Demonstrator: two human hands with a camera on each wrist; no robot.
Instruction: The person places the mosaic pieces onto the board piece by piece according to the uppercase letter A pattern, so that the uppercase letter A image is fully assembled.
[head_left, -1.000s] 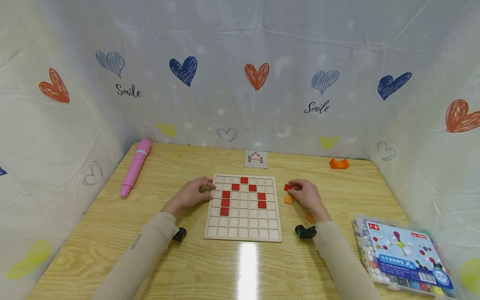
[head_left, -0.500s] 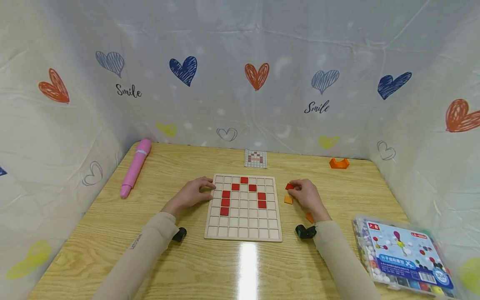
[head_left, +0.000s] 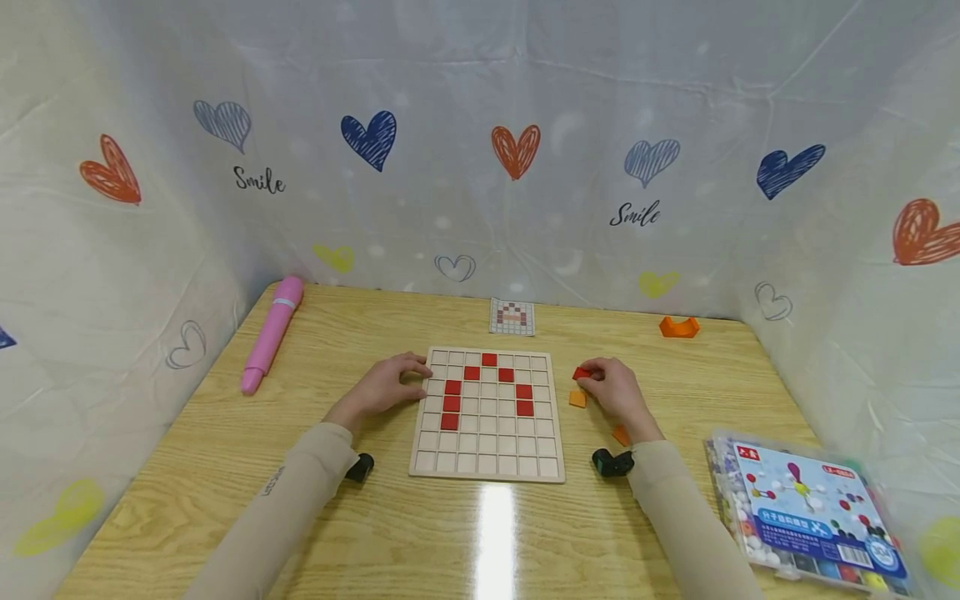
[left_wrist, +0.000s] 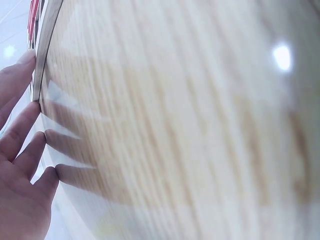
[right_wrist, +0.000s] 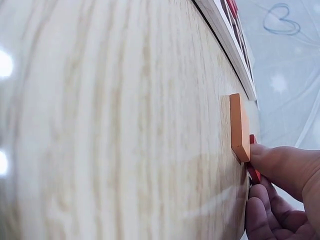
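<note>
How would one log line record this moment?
left fingers: at edge of grid board; right fingers: holding red tile; nearby: orange tile

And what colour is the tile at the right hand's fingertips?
The tile is red; the head view shows it best.

Table (head_left: 375, 542): wood-grained, glossy, streaked with white glare at the near side.
Grid board (head_left: 487, 425): lies flat near the middle.
Pink stick (head_left: 273, 337): set slantwise at far left.
Printed card (head_left: 512, 317): flat beyond the board, well apart from it.
Orange cradle (head_left: 678, 327): near the far right corner.
Orange tile (head_left: 577, 399): just right of the board.
Second orange tile (head_left: 621, 435): nearer, partly hidden.
Clear plastic case (head_left: 825, 525): at near right, full of coloured pieces.
</note>
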